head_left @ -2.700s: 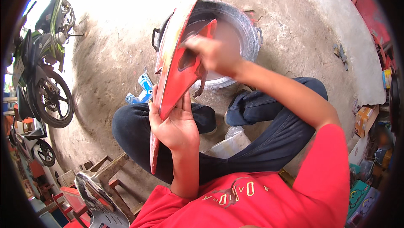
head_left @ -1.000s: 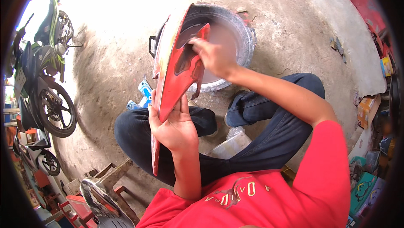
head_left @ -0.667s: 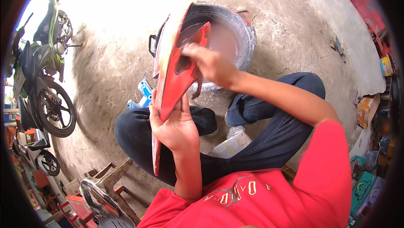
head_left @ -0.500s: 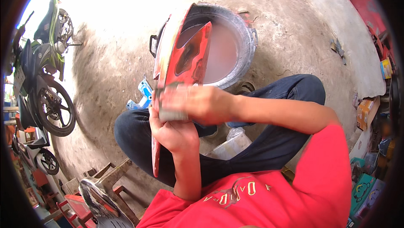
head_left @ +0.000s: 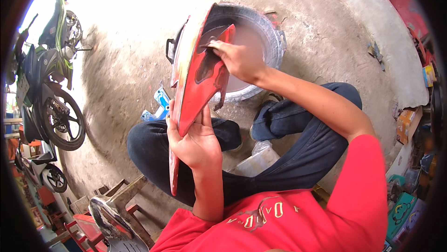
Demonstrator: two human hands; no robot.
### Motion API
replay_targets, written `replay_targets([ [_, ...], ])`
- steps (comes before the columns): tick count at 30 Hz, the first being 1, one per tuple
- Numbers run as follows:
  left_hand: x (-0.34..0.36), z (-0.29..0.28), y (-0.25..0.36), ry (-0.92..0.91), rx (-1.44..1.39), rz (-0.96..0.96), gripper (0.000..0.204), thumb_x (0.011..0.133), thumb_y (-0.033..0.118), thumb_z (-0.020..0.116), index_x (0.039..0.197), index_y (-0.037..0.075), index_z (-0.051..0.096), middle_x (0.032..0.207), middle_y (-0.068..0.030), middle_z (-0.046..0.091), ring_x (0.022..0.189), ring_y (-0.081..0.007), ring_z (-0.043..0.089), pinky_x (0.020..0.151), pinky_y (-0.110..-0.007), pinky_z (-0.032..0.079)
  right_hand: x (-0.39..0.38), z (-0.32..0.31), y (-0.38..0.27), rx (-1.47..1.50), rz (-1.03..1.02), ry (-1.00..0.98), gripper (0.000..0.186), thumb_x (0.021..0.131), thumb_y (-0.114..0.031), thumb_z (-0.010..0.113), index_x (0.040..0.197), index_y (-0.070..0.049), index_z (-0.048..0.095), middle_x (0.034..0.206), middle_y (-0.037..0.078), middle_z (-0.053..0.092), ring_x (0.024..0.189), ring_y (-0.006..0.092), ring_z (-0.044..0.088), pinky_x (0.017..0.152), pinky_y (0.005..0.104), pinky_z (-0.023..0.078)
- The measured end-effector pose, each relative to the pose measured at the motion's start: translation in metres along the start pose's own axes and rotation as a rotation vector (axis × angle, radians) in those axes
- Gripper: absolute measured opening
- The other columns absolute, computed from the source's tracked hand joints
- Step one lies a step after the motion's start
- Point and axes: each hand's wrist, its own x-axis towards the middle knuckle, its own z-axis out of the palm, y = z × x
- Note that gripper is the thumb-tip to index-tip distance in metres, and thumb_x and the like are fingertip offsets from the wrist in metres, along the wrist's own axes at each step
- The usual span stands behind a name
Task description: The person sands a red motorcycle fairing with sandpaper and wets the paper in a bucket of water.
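Observation:
A long red motorcycle body panel [head_left: 193,94], with bare dark patches worn through its paint, slants up from my lap over a grey basin [head_left: 275,47] of cloudy pinkish water [head_left: 249,38]. My left hand [head_left: 198,145] grips the panel's lower part, palm up, with fingers and thumb on either side. Close to the panel's upper end, my right hand [head_left: 242,62] pinches a thin dark grey piece of sandpaper [head_left: 205,46] over the dark patch. Whether the sandpaper touches the surface there is hard to tell.
A blue and white plastic part [head_left: 162,103] lies on the concrete floor left of the basin. Motorcycles [head_left: 51,98] stand at the left. A worn wooden stool [head_left: 125,196] is at lower left. Boxes [head_left: 407,124] line the right side. A whitish block [head_left: 258,161] sits between my legs.
My right hand has moved up and away from beside my left hand to the panel's upper end, carrying the sandpaper. My left hand still holds the panel in nearly the same place.

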Motion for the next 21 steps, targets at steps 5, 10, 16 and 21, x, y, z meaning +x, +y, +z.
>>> replay_targets([
  [5, 0.008, -0.025, 0.004, -0.06, -0.035, -0.027, 0.049, 0.111, 0.034, 0.037, 0.148, 0.003, 0.047, 0.15, -0.0185, 0.055, 0.133, -0.0351, 0.059, 0.116, -0.05, 0.046, -0.028, 0.011, -0.067, -0.132, -0.677, -0.006, 0.059, 0.081, 0.005, 0.061, 0.138, -0.009, 0.065, 0.14, 0.013, 0.067, 0.128, 0.0284, 0.066, 0.107, 0.041, 0.055],
  [10, 0.001, -0.001, 0.0, -0.019, -0.006, -0.003, 0.05, 0.111, 0.034, 0.036, 0.15, 0.005, 0.046, 0.148, -0.0171, 0.057, 0.133, -0.0336, 0.059, 0.117, -0.049, 0.046, 0.001, -0.001, 0.011, -0.057, 0.051, 0.035, 0.044, 0.091, -0.007, 0.061, 0.134, -0.006, 0.066, 0.134, 0.017, 0.068, 0.127, 0.032, 0.065, 0.105, 0.0434, 0.055],
  [16, 0.001, -0.007, 0.004, -0.066, -0.032, -0.014, 0.05, 0.111, 0.034, 0.035, 0.151, 0.005, 0.044, 0.153, -0.0174, 0.053, 0.138, -0.0343, 0.055, 0.118, -0.049, 0.044, -0.034, 0.02, -0.047, -0.056, -0.657, 0.059, 0.05, 0.084, 0.003, 0.063, 0.133, -0.008, 0.067, 0.136, 0.014, 0.068, 0.129, 0.0297, 0.065, 0.109, 0.0416, 0.054],
  [21, 0.0, 0.001, 0.004, -0.024, -0.018, -0.006, 0.05, 0.112, 0.033, 0.034, 0.151, 0.004, 0.043, 0.153, -0.0183, 0.053, 0.138, -0.0351, 0.055, 0.118, -0.05, 0.044, -0.001, -0.004, 0.002, -0.014, 0.245, 0.044, 0.042, 0.089, -0.003, 0.061, 0.13, -0.007, 0.069, 0.134, 0.018, 0.068, 0.124, 0.0328, 0.066, 0.105, 0.0421, 0.056],
])
